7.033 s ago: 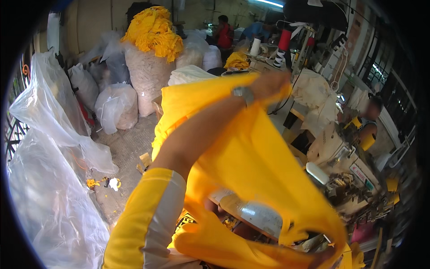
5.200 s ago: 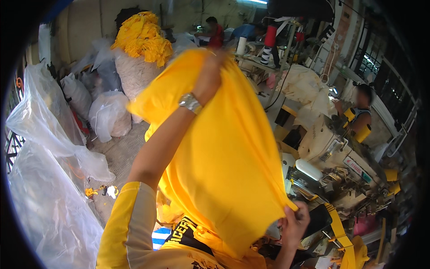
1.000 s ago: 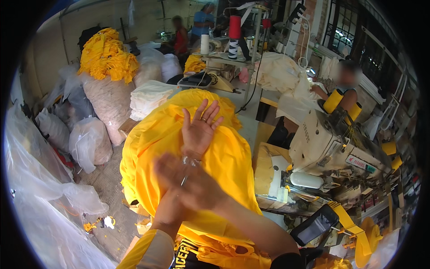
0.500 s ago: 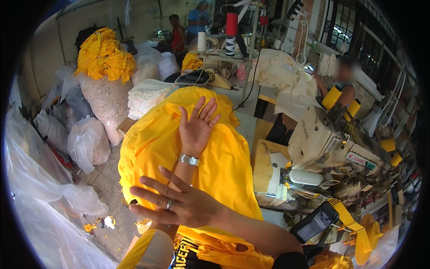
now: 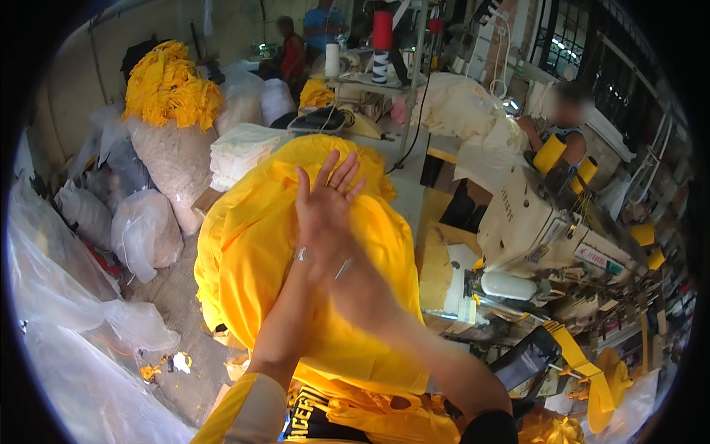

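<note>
My left hand (image 5: 325,194) is held out palm up, fingers spread, with nothing in it; a ring shows on one finger. Part of a silver watch (image 5: 301,253) is visible at its wrist. Across the lower palm and wrist lies my right hand (image 5: 347,274), smeared by motion, so its fingers cannot be made out. Whether the two hands touch, I cannot tell. Beneath both hands spreads a large heap of yellow fabric (image 5: 244,214). More yellow cloth (image 5: 392,422) is bunched close to my body.
To the right stands a beige sewing machine (image 5: 525,222) with yellow thread cones (image 5: 549,153). A phone (image 5: 526,359) sits near it. Stuffed sacks (image 5: 171,159) and plastic sheeting (image 5: 74,296) line the left. White folded cloth (image 5: 240,152) lies behind the heap. A co-worker (image 5: 569,133) sits far right.
My right hand has moved up and forward from over the left forearm to across the left wrist and palm. The left hand stays nearly in place, palm up.
</note>
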Demonstrator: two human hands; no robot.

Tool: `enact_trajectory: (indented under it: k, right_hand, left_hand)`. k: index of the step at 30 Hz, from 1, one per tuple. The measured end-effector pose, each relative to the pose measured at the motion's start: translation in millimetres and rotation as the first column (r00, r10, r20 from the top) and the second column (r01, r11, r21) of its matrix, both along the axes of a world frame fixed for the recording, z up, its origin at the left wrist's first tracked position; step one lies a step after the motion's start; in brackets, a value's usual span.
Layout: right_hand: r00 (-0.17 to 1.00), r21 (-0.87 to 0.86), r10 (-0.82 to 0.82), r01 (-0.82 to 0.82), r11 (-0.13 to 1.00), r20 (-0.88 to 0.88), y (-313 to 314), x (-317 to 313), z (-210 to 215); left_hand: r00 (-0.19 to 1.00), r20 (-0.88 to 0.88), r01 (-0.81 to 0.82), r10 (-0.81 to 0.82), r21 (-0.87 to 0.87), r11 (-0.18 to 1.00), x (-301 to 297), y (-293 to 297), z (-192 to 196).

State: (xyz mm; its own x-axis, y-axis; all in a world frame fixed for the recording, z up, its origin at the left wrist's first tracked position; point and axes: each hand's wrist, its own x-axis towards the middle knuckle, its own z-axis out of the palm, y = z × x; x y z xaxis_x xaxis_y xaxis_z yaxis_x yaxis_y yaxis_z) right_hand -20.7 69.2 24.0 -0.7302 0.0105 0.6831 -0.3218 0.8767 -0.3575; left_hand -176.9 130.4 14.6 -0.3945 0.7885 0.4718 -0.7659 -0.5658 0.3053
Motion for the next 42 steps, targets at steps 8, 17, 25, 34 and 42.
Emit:
enact_trajectory:
  k: [8,17,25,34,42]
  right_hand:
    - [0.884,0.031,-0.440,0.450,0.892,-0.160,24,30,21]
    - [0.706,-0.142,-0.696,0.682,0.718,-0.130,-45,169,-24]
    - [0.541,-0.267,-0.801,0.836,0.479,0.257,-73,241,-65]
    - [0.722,-0.431,-0.688,0.645,0.630,0.075,-39,190,-72]
    - [0.836,-0.731,-0.542,0.420,0.537,0.082,-54,200,-54]
  left_hand:
    - [0.999,0.020,0.034,-0.034,-0.021,0.999,5,4,-2]
    - [0.997,-0.007,0.072,-0.072,0.016,0.997,10,8,3]
    - [0.717,-0.627,-0.473,0.305,-0.116,0.874,18,-2,6]
    - [-0.358,-0.744,-0.083,0.565,0.628,0.774,171,-127,21]
    - [-0.373,-0.895,-0.007,0.243,0.265,0.964,155,-133,45]
